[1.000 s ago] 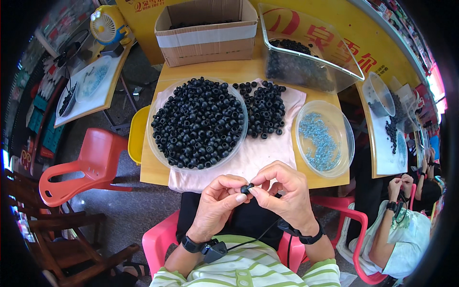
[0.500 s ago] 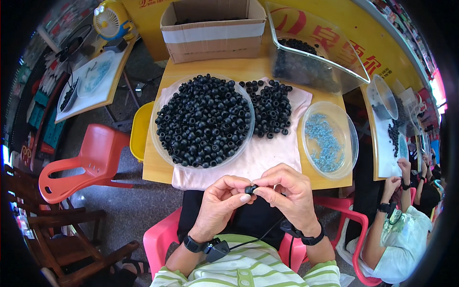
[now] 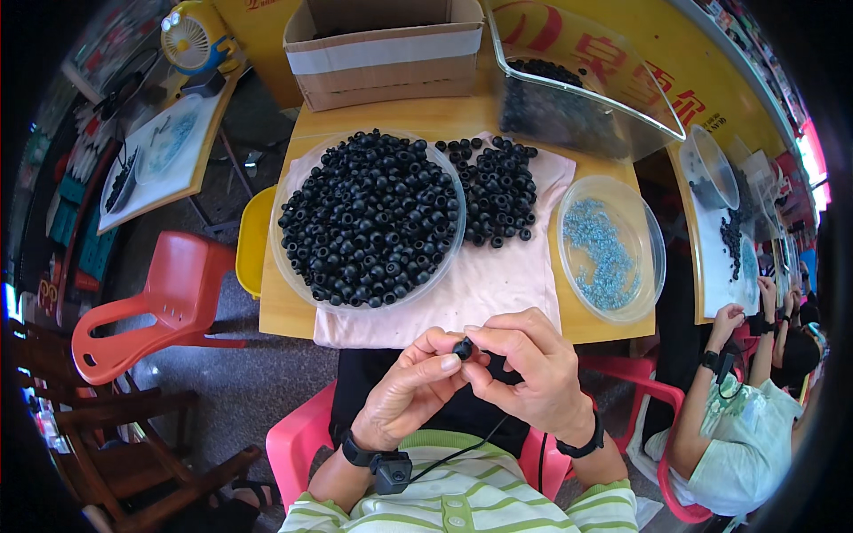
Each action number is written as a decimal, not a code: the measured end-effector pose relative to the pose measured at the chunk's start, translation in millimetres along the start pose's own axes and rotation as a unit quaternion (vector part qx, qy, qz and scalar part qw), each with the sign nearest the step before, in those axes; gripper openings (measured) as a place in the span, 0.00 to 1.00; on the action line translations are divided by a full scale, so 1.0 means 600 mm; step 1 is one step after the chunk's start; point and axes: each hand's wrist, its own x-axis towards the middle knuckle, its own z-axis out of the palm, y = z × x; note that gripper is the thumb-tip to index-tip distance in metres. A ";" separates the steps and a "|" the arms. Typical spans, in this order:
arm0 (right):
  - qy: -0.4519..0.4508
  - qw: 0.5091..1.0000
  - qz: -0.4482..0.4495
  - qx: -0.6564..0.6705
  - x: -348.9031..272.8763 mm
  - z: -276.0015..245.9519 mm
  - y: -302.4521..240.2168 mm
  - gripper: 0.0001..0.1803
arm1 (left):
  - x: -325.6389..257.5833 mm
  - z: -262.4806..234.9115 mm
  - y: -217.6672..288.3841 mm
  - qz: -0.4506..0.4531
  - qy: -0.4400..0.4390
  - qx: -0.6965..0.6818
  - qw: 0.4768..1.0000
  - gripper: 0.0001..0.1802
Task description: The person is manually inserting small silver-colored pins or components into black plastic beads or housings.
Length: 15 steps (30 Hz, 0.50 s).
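Note:
A small round black bead (image 3: 463, 348) is held up in front of my lap, just short of the table's near edge. My left hand (image 3: 410, 384) pinches it between thumb and fingertips. Curled in from the other side, my right hand (image 3: 526, 366) has its thumb and index fingertips at the bead. Anything smaller between those fingers is hidden. Beyond my hands, a clear round tub (image 3: 458, 253) is heaped with similar black beads. Loose black beads (image 3: 500, 191) lie beside it on a pale pink cloth (image 3: 400, 329). At the right, a clear round container (image 3: 653, 231) holds tiny light-blue pieces (image 3: 600, 249).
At the table's back stand a cardboard box (image 3: 386, 75) and a clear plastic bin (image 3: 613, 120) with black beads. A yellow container (image 3: 253, 244) and red chair (image 3: 182, 284) are at left. Another person (image 3: 746, 444) sits at right. A cable runs from my wrist camera (image 3: 391, 473).
My right fingers have shifted and spread a little around the bead, while my left hand keeps its pinch and has turned slightly. The view has shifted slightly.

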 end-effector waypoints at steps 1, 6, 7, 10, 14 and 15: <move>0.001 1.000 0.001 0.000 -0.001 0.001 0.003 0.22 | -0.001 0.000 -0.001 -0.002 0.000 0.000 1.000 0.05; 0.006 0.999 -0.037 -0.005 -0.002 -0.001 0.007 0.21 | -0.002 -0.004 -0.004 -0.020 -0.013 -0.022 0.999 0.06; 0.006 0.999 -0.037 -0.005 -0.002 -0.002 0.008 0.21 | -0.002 -0.005 -0.005 -0.021 -0.012 -0.022 0.999 0.06; -0.002 0.998 -0.059 0.001 0.002 -0.005 0.011 0.20 | -0.003 -0.007 -0.010 -0.028 -0.007 -0.040 0.999 0.05; -0.020 0.994 -0.106 -0.021 0.003 -0.011 0.013 0.18 | -0.003 0.000 -0.021 -0.027 0.035 -0.066 0.997 0.04; -0.031 0.991 -0.124 -0.032 0.004 -0.013 0.014 0.18 | -0.002 0.001 -0.022 -0.029 0.044 -0.073 0.996 0.04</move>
